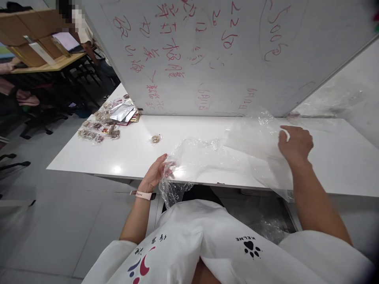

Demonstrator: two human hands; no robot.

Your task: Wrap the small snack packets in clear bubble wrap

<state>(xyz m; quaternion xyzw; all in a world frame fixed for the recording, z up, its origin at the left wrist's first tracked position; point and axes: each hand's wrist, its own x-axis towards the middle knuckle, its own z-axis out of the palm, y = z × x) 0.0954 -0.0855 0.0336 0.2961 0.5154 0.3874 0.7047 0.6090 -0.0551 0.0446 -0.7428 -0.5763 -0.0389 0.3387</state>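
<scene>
A large, thin clear plastic bag or film [204,154], crumpled at its left end, lies across the white table in front of me and hangs over the near edge. My left hand [156,171] has its fingers curled round the bag's left end, partly seen through the plastic. My right hand [296,144] is at the bag's right part, its fingers stretched out and the thumb apart from them. Whether its fingertips touch the plastic I cannot tell. Beyond my left hand lies one small clear-wrapped packet [156,138] with something tan inside.
Several small wrapped packets [99,127] and silver pouches [122,112] are heaped at the table's left end. A whiteboard [192,59] with red writing stands along the back edge. More clear plastic [328,98] lies at the back right. A person stands near cardboard boxes [26,29] at far left.
</scene>
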